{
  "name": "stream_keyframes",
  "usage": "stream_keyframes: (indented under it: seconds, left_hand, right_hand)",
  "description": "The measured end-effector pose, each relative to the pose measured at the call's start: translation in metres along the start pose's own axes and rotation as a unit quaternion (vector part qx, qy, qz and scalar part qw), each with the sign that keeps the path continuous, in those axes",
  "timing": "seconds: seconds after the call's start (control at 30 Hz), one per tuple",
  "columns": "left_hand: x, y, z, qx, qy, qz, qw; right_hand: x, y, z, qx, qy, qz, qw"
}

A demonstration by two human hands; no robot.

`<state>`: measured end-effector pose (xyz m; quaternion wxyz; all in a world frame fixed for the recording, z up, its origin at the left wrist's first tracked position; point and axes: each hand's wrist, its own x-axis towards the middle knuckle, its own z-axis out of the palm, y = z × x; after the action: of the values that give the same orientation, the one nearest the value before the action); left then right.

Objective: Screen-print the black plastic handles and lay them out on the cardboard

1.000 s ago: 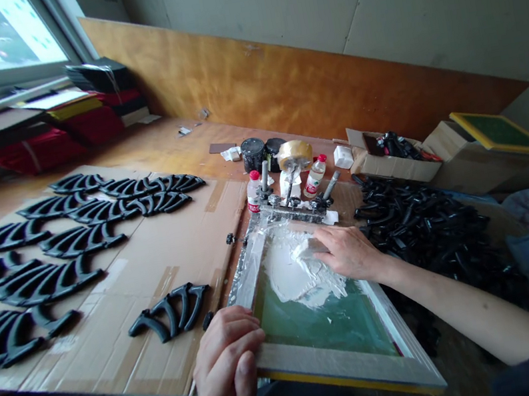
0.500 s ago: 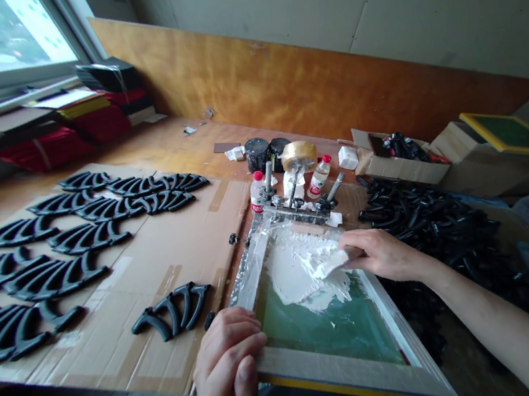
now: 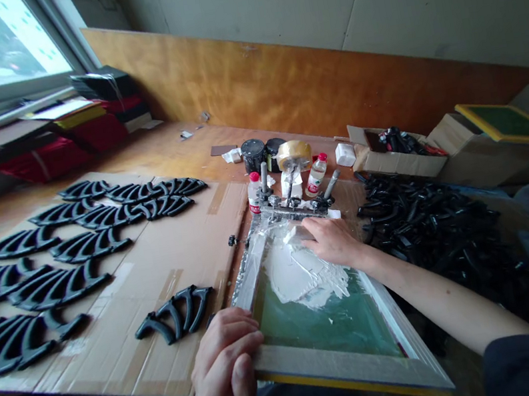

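Note:
A framed printing screen (image 3: 343,367) with green mesh lies in front of me, smeared with thick white ink (image 3: 297,273) over its far half. My left hand (image 3: 226,363) is closed around the frame's near left corner. My right hand (image 3: 330,240) rests at the far end of the mesh, fingers wrapped round a white scraper (image 3: 296,234) pressed into the ink. A black curved plastic part (image 3: 174,311) lies on the cardboard just left of the frame.
Several black curved parts (image 3: 52,260) are laid out on cardboard (image 3: 161,249) to the left. A heap of black parts (image 3: 432,231) lies to the right. Behind the screen's hinge clamp (image 3: 291,207) stand small bottles, ink pots and a tape roll (image 3: 293,152). Cardboard boxes (image 3: 439,152) sit at right.
My right hand swung the scraper out to the frame's right edge, then back up to the far end of the mesh. My left hand stayed on the corner.

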<state>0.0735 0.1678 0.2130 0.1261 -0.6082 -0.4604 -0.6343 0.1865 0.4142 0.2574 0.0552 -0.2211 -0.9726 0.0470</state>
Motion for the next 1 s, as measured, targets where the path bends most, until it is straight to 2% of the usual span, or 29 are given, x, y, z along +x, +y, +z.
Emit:
stream_keyframes:
  seconds: [0.2,0.37,0.5,0.7,0.83,1.0]
  left_hand:
    - [-0.001,-0.002,-0.001,-0.012,-0.005,0.006,1.0]
    - [0.0,-0.002,-0.002,-0.01,-0.009,0.007,1.0]
    - [0.0,-0.003,-0.002,-0.01,-0.016,0.008,1.0]
    - [0.002,-0.003,0.0,-0.007,0.009,0.008,1.0]
    - [0.006,-0.001,0.0,-0.008,0.003,0.004,1.0]
    - [0.007,-0.001,0.001,-0.008,0.009,0.009,1.0]
  right_hand:
    - [0.007,-0.002,-0.01,-0.027,-0.062,-0.029,0.997]
    - [0.012,-0.007,-0.009,-0.039,-0.041,-0.007,0.998]
    - [0.007,-0.005,-0.011,-0.008,-0.067,-0.042,0.997]
    - [0.003,-0.002,-0.021,-0.009,-0.067,-0.023,0.997]
    - [0.007,-0.006,-0.023,-0.045,-0.077,0.003,0.996]
    - [0.01,-0.008,-0.029,-0.041,-0.088,-0.01,0.995]
